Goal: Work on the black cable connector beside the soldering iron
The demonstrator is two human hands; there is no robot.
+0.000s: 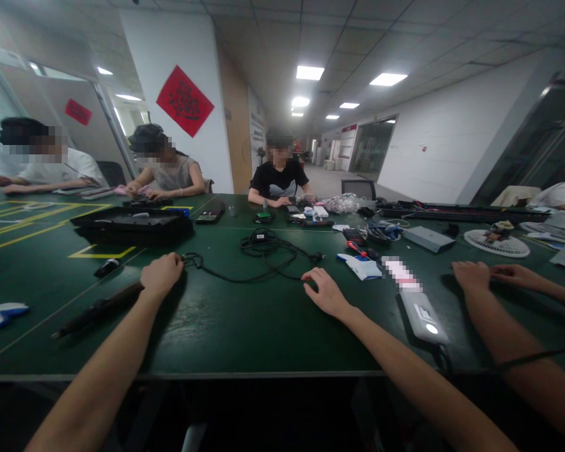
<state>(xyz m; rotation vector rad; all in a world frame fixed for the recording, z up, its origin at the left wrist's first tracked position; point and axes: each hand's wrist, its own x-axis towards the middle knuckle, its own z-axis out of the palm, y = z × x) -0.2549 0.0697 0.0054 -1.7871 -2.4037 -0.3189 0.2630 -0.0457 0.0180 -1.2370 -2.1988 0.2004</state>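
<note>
My left hand (162,276) is closed at the rear end of a black corded electric screwdriver (98,307), whose thin tip points left over the green table. Its fingers curl away from the camera, so the grip is partly hidden. A black cable (238,279) runs from beside that hand to a loose coil with a labelled block (261,236) in the middle. My right hand (324,292) rests low over the tabletop with its fingers bent and apart, holding nothing. Close beyond its fingertips lies the cable's plug end (317,256).
A black tray-like housing (134,226) stands at the left. Blue-and-white gloves (365,267), a red-handled tool (356,249) and a lit white device (424,317) lie at the right. A neighbour's hands (471,276) rest there. Several people sit across the green table (245,342).
</note>
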